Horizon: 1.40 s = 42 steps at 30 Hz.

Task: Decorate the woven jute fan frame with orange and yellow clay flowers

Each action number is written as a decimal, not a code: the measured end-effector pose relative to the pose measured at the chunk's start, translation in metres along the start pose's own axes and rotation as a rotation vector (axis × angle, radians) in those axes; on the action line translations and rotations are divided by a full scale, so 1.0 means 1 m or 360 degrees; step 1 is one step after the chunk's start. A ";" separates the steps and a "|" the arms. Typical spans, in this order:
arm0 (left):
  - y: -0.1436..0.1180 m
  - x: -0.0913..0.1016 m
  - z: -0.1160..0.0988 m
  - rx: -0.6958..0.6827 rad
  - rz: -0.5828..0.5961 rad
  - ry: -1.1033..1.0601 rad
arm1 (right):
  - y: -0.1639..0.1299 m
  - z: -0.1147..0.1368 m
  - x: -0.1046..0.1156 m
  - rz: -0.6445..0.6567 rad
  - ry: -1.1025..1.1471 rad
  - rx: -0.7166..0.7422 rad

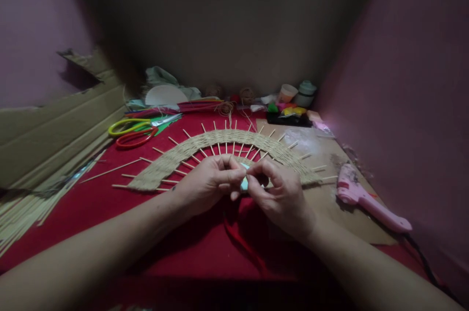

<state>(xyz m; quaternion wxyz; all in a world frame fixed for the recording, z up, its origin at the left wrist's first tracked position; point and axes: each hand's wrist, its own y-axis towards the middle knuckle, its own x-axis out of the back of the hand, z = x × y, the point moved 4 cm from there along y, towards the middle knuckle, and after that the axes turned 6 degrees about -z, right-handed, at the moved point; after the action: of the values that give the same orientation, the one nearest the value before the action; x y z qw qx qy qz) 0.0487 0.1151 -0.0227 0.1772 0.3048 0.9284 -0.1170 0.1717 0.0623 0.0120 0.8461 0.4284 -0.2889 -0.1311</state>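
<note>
A half-round woven fan of tan cord (pixel 216 139) lies on the red cloth, with thin sticks radiating through it. Over its inner middle, my left hand (pixel 220 178) and my right hand (pixel 276 189) come together, fingertips nearly touching. Both are closed in a pinch, but what sits in the fingertips is too small to make out. A small pale-blue piece (pixel 244 184) shows between them, partly hidden by the fingers. Below the hands, a red ribbon-like strip (pixel 240 238) trails on the cloth; its upper end is hidden.
Scissors (pixel 137 133) with yellow and red handles lie to the left, near loose sticks (pixel 36 208) and cardboard (pixel 58 125). On the right, a pink glue gun (pixel 370 201) rests on a brown board (pixel 351 223). Cups (pixel 287 93) and twine balls (pixel 246 95) line the back.
</note>
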 end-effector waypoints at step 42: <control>-0.007 -0.009 0.003 0.0409 0.0217 -0.0266 | 0.003 -0.009 0.007 -0.0086 0.0054 -0.0328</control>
<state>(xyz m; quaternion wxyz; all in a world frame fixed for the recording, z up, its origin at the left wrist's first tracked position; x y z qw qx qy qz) 0.0519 0.1036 -0.0213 0.2210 0.3764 0.8650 -0.2473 0.1828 0.0673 0.0128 0.8865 0.3489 -0.2479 -0.1756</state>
